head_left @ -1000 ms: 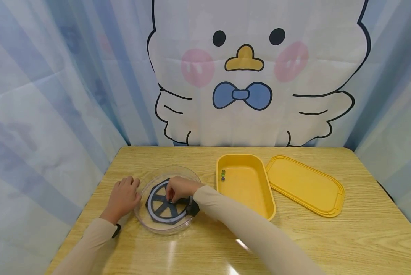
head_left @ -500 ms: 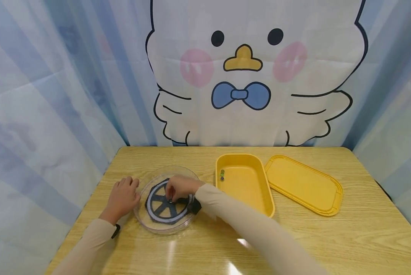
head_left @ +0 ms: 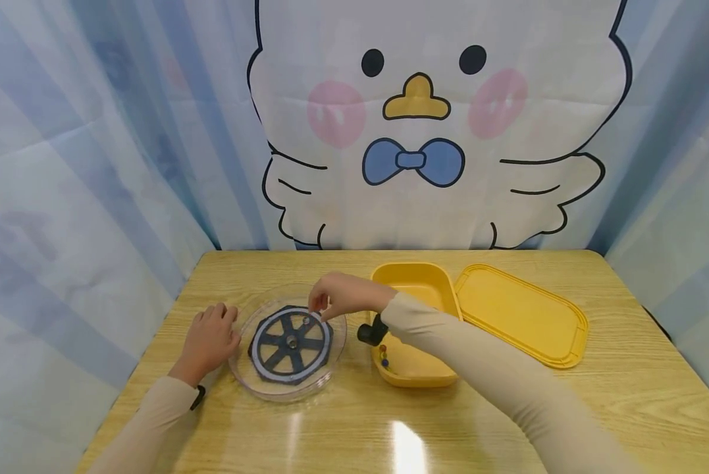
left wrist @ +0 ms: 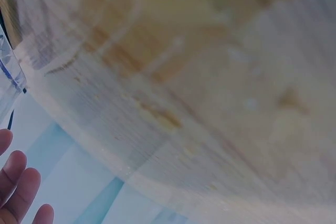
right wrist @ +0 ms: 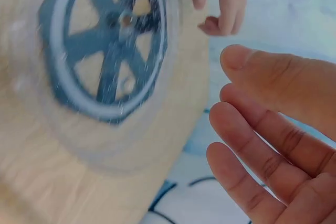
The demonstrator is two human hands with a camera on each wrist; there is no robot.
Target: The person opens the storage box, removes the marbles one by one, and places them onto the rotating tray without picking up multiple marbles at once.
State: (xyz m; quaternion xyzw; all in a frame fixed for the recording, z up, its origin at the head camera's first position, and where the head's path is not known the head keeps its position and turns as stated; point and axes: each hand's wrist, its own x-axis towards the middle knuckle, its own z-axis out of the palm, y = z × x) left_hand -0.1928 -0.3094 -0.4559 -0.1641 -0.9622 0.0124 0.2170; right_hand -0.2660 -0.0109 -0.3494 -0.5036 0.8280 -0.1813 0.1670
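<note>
A round clear dish (head_left: 247,380) holds a dark wheel-shaped piece (head_left: 278,362) with spokes and a pale ring. One small clear ball (head_left: 291,342) sits at the wheel's hub. Another clear ball (head_left: 306,320) lies in a gap between spokes near the ring. Over the dish's back right rim is my right hand (head_left: 351,293); in the right wrist view its thumb and fingers (right wrist: 231,124) are apart with nothing between them. My left hand (head_left: 209,341) rests at the dish's left side, fingers relaxed; the left wrist view shows its fingertips (left wrist: 23,187) holding nothing.
A yellow box (head_left: 416,382) stands right of the dish, partly under my right forearm. Several small coloured beads (head_left: 384,355) lie in its front left corner. Its yellow lid (head_left: 520,316) lies to the right on the wooden table (head_left: 259,441). A printed curtain (head_left: 413,217) hangs behind.
My right hand has lifted from the wheel's hub and moved back and right, uncovering two clear balls. The yellow box has turned slightly, and its beads have shifted from back left to front left.
</note>
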